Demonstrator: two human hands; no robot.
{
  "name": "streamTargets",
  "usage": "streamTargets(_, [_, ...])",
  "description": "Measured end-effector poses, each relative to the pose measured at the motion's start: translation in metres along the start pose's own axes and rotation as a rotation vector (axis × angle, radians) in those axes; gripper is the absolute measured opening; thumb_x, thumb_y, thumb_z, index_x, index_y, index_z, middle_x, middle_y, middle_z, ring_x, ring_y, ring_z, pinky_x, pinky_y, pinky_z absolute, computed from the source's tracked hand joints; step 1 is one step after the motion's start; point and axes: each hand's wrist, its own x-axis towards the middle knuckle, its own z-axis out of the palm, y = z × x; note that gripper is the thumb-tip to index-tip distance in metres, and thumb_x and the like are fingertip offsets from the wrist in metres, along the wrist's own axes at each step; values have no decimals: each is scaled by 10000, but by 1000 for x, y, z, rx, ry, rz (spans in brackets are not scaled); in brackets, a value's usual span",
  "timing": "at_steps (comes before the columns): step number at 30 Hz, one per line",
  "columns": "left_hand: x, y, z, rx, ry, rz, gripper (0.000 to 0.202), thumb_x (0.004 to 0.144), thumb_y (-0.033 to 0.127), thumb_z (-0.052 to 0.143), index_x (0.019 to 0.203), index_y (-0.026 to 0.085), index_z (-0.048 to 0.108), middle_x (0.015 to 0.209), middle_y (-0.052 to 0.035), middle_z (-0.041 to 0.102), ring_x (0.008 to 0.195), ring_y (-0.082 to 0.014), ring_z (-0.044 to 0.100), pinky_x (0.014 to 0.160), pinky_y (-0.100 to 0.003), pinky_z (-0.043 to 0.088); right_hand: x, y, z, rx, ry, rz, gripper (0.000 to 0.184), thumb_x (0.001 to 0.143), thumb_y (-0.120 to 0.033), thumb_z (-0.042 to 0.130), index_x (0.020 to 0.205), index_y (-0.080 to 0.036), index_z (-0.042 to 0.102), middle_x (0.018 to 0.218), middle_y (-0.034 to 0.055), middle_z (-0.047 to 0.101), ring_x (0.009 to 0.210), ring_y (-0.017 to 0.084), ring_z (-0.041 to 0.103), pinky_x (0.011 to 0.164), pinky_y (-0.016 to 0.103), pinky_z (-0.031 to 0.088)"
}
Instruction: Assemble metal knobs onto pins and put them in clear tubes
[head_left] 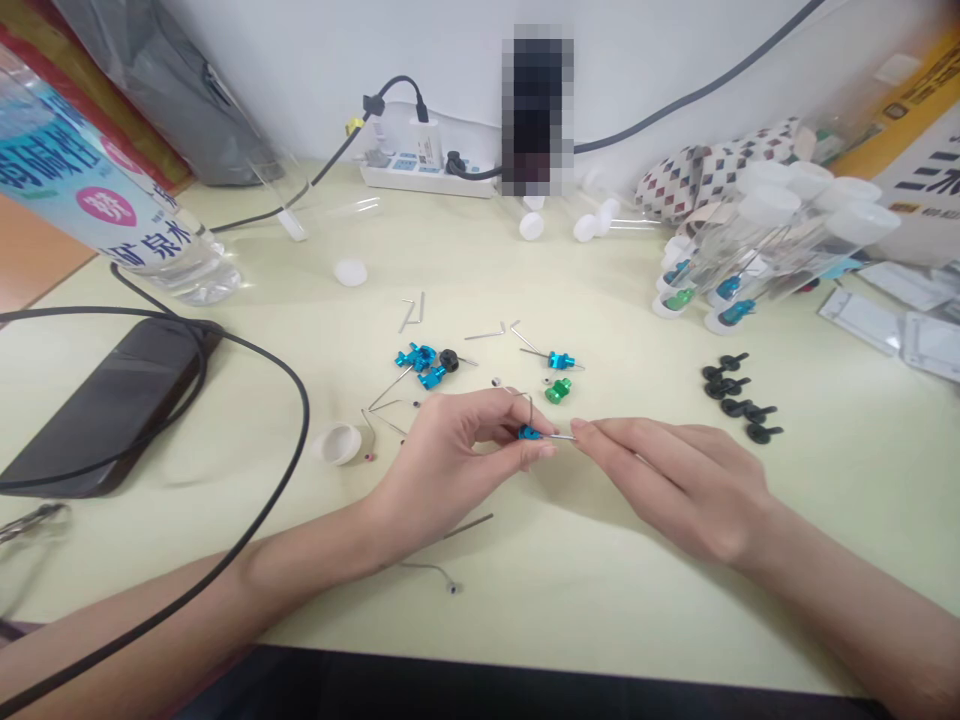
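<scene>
Head view: the left hand (457, 455) pinches a blue fitting (529, 433) at the bench's (600, 610) centre; the right hand (675, 480) pinches a thin rod (559, 436) at the fitting's three o'clock.

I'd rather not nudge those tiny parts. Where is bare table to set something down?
One bare patch lies between the green fitting and the black thumbscrews; another, right of the right hand, on those thumbscrews' near side. It's crowded around the left hand, with blue fittings and a white cap, and at the back right, with clear tubes.
</scene>
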Motion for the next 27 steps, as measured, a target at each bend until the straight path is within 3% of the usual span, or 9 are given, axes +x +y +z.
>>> streamTargets(11, [-3,-2,0,100,13,93,77,813,179,616,844,180,687,826,-5,709,760,-128,645,695,-235,525,-11,-4,12,22,-2,93,198,840,-139,597,1037,-126,620,854,33,661,690,98,569,578,220,465])
streamTargets(21, [-3,-2,0,163,28,152,79,810,169,618,842,179,690,804,4,711,741,-124,642,677,-229,513,-1,-6,12,278,-45,216,95,879,-117,527,934,-137,602,685,-12,610,566,63,514,508,190,403])
streamTargets(27, [-4,1,0,174,21,114,92,808,162,608,822,184,697,802,-6,711,757,-143,641,720,-253,507,2,-8,11,349,-56,276,101,886,-135,527,902,-142,627,618,-28,586,486,46,485,458,179,372])
